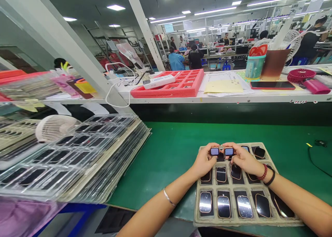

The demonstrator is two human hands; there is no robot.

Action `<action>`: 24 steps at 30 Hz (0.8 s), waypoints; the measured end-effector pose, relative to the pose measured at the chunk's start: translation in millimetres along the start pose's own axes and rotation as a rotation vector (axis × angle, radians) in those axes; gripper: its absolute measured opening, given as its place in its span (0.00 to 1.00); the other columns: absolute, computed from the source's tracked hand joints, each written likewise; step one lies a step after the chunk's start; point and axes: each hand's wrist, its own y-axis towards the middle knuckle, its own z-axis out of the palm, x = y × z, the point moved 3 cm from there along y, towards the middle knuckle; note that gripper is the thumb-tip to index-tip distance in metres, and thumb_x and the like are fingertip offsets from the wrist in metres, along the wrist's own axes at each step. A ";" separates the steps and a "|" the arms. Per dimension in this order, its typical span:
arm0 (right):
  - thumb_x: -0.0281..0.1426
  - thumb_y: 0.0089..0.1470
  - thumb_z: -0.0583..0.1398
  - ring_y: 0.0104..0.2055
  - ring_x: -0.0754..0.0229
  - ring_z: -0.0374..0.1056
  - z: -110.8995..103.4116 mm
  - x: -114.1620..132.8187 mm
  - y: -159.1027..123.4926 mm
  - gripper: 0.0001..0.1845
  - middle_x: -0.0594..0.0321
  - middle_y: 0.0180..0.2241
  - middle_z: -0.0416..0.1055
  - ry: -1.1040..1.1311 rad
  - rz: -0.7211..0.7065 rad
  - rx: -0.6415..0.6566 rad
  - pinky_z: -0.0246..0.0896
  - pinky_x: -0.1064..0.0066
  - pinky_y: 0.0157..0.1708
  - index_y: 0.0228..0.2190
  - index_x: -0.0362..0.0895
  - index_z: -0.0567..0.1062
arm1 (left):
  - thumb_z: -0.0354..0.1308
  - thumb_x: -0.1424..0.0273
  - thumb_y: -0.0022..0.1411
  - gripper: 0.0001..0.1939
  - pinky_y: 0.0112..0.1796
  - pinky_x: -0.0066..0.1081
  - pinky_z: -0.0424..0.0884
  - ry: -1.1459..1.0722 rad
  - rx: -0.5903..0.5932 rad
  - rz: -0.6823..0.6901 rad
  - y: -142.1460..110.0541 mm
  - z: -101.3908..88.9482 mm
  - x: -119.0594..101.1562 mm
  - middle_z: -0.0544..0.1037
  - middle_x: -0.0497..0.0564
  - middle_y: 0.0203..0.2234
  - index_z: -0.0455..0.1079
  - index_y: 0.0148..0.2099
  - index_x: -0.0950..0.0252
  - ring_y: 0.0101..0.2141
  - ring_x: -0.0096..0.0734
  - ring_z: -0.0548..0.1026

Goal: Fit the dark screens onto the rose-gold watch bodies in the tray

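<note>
Far to my left, at nine o'clock, clear plastic trays are lying stacked in a leaning pile, with a white desk fan [54,128] sitting behind them. At eleven o'clock, on a white shelf across the bench, a white power strip [158,81] is resting on a red foam tray [190,86]. Nearer the middle, my left hand [204,160] is pinching a small rectangular watch-like module [214,151] with a blue face between thumb and fingers, its grip closed and firm. My right hand [242,157] is grasping a matching module [228,151] the same way, just beside the first, at twelve o'clock from my wrists, and a small round silver piece [220,147] is sitting between them, though I cannot tell whether either hand is touching it. Both hands are hovering over a beige molded pulp tray [196,204] lying on the green bench mat [166,154] at six o'clock, its pockets holding glossy dark-faced watch bodies [223,206]. At one o'clock, a phone [272,85] is lying on the shelf.
</note>
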 end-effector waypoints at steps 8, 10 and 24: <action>0.28 0.54 0.54 0.35 0.62 0.69 -0.7 -1.4 0.7 0.21 0.56 0.43 0.70 -0.005 0.042 -0.008 0.66 0.72 0.29 0.50 0.44 0.65 | 0.56 0.75 0.54 0.19 0.31 0.26 0.68 -0.014 -0.003 0.014 -0.8 -0.7 -4.8 0.76 0.53 0.37 0.66 0.50 0.66 0.33 0.31 0.74; 0.28 0.54 0.54 0.35 0.62 0.69 -0.5 -1.8 0.9 0.20 0.56 0.43 0.70 -0.002 0.035 -0.013 0.65 0.72 0.29 0.50 0.44 0.66 | 0.55 0.75 0.54 0.19 0.32 0.27 0.68 -0.022 0.006 0.018 -0.8 -0.3 -4.3 0.76 0.53 0.37 0.65 0.51 0.66 0.34 0.32 0.74; 0.24 0.50 0.54 0.37 0.62 0.69 1.0 3.5 -0.4 0.25 0.57 0.45 0.70 0.012 0.018 0.011 0.67 0.71 0.32 0.51 0.45 0.65 | 0.55 0.76 0.53 0.21 0.29 0.25 0.65 0.002 -0.014 0.003 -2.0 -0.6 -7.4 0.76 0.53 0.37 0.65 0.51 0.65 0.33 0.30 0.73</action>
